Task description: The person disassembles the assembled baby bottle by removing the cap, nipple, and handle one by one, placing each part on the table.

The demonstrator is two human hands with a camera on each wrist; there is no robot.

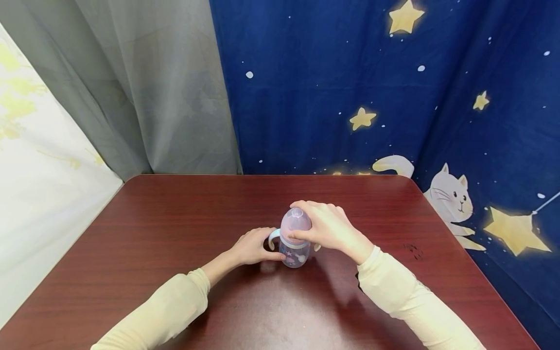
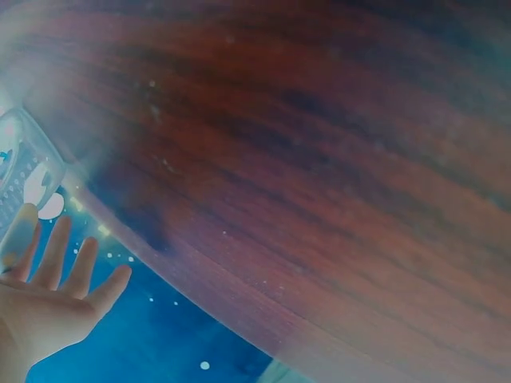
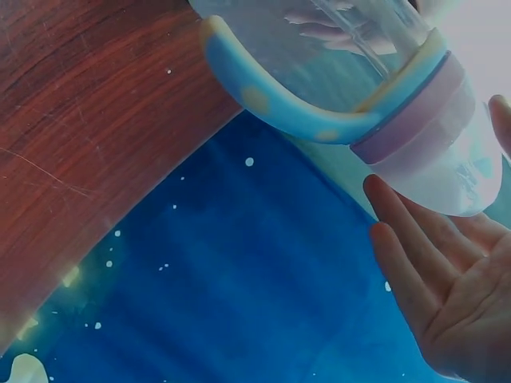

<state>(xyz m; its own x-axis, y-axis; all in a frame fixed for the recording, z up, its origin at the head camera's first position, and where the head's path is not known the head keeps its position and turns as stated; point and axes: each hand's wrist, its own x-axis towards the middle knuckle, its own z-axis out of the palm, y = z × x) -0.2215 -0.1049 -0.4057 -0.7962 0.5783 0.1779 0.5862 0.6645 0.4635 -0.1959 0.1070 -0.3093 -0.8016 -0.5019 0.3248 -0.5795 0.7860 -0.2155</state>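
A clear baby bottle (image 1: 294,254) with a pink collar, a domed see-through cap (image 1: 296,220) and two pale blue and cream handles stands upright on the table. My right hand (image 1: 329,227) holds the cap from the right, thumb in front and fingers round the far side. In the right wrist view, the right fingers (image 3: 423,243) lie along the cap (image 3: 455,175) beside the collar. To the left, my left hand (image 1: 253,247) has its thumb at the bottle's lower body. The left wrist view shows its fingers (image 2: 78,275) spread and straight, near the bottle (image 2: 32,171).
The dark red wooden table (image 1: 183,209) has rounded far corners. Behind it hang a grey curtain (image 1: 175,97) and a blue curtain (image 1: 315,97) with stars and a white cat. A pale sheet (image 1: 39,170) hangs at the left.
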